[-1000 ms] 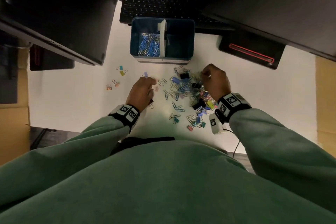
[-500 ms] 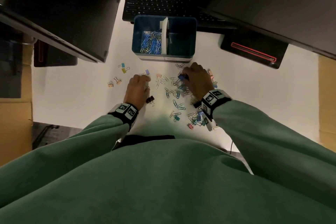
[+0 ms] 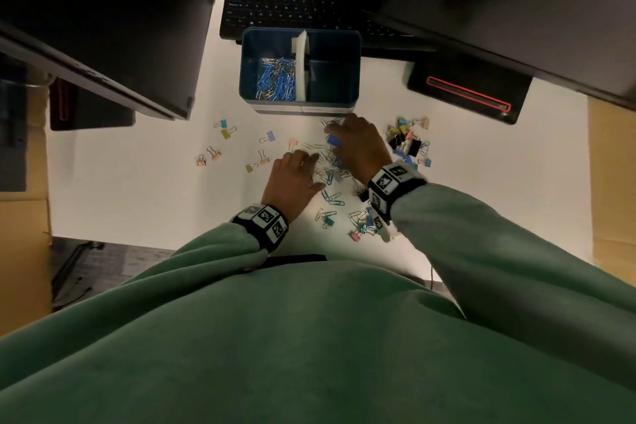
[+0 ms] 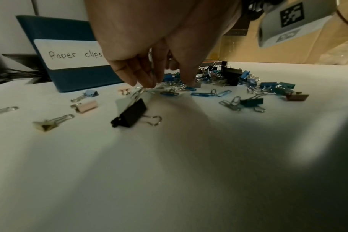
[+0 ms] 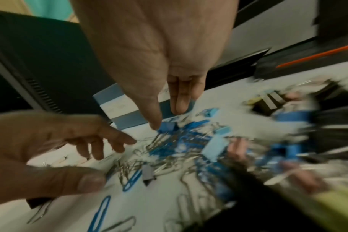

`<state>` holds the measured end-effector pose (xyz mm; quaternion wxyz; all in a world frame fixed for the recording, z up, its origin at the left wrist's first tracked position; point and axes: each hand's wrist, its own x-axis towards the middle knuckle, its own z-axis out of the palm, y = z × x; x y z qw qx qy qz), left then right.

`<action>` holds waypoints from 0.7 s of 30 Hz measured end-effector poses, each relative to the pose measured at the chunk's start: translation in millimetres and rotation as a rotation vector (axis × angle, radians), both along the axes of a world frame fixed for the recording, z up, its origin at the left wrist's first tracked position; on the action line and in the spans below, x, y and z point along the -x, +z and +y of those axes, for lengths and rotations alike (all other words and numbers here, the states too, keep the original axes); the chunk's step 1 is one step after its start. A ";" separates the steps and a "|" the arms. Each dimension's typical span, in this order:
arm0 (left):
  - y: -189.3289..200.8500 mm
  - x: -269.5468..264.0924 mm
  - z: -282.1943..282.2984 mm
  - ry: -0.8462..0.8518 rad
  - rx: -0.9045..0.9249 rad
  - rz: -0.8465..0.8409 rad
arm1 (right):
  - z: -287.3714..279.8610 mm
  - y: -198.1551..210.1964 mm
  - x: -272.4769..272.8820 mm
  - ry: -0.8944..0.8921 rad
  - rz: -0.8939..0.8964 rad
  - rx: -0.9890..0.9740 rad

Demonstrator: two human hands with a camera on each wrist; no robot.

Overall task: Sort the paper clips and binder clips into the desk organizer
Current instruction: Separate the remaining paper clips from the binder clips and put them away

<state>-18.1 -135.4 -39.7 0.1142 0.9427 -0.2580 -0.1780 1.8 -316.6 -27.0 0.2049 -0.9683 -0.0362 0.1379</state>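
I see my left hand (image 3: 292,179) and right hand (image 3: 358,144), fingers loose and gripping nothing, resting on the paper clips (image 3: 327,169) just before the desk organizer (image 3: 299,107).

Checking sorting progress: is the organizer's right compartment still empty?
Looks empty. In the head view the organizer holds paper clips left of its divider; the right side is dark, nothing visible.

Table (image 3: 137,203) white. Desk organizer (image 3: 354,72) blue, white divider (image 3: 300,72), white label (image 4: 69,54) with black handwriting. Paper clips (image 3: 278,81) inside blue and silver. Loose binder clips (image 3: 407,144) black, blue, pink, yellow, teal. Sleeves (image 3: 516,251) green. Keyboard (image 3: 292,7) black.
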 end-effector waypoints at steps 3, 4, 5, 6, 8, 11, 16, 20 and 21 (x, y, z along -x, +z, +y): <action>0.9 -2.7 -12.3 0.110 0.025 0.055 | 10.4 -2.3 -9.9 0.027 0.103 0.020; 1.5 -3.4 -16.5 0.134 0.037 0.057 | 10.3 -1.5 -11.1 0.024 0.095 0.022; 1.1 -4.2 -20.7 0.147 0.042 0.057 | 8.2 -0.7 -11.2 0.019 0.079 0.019; 0.1 -4.9 -24.7 0.152 0.042 0.061 | 4.4 -1.0 -11.0 0.011 0.062 0.015; -2.6 -7.4 -28.5 0.160 0.053 0.084 | -8.2 -3.1 -8.0 -0.049 0.064 -0.005; -8.9 -11.9 -21.8 0.178 0.117 0.100 | -31.9 -9.3 -2.8 -0.239 0.088 -0.103; -13.6 -14.2 -11.8 0.197 0.171 0.120 | -45.9 -3.1 11.8 -0.354 -0.065 -0.184; -9.2 -7.9 -8.3 0.246 0.069 0.103 | -27.6 -2.4 28.0 -0.067 -0.005 0.034; -9.0 -5.4 -9.0 0.263 0.065 0.114 | -21.2 -4.5 29.4 -0.062 0.041 0.057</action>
